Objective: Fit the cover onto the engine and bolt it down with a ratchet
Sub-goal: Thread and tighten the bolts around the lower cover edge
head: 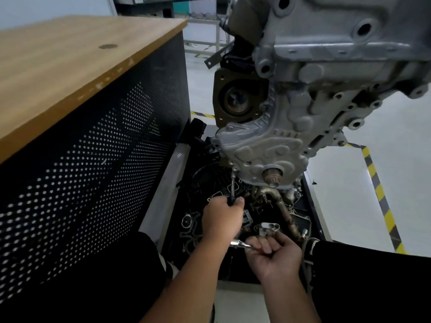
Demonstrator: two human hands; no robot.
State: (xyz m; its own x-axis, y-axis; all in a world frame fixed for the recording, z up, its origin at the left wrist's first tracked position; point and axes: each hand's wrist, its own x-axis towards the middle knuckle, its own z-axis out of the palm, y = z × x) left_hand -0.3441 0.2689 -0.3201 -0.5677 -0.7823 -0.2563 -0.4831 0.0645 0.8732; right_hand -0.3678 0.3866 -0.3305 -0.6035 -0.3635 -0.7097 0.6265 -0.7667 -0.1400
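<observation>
Your left hand (221,219) is gripping the driver handle; its shaft (232,183) is running up, tip at the bolt (235,169) on the cover's (261,145) lower-left edge, cover already seated on the engine (326,66). Your right hand (275,255) is pinching the ratchet (241,244) just beside, below the bolt.

A workshop: hoisted engine (326,78), hazard-striped floor (377,194), pegboard bench (93,141).

At your twelve to two o'clock, the engine (326,66) and its cover (263,145) are matte silver-grey. At nine, the cabinet (88,148) is black, dotted with a grid of holes, under a tan wood-grain top (70,66). At three, yellow-and-black striped tape (380,194) crosses the pale grey floor (384,141).
</observation>
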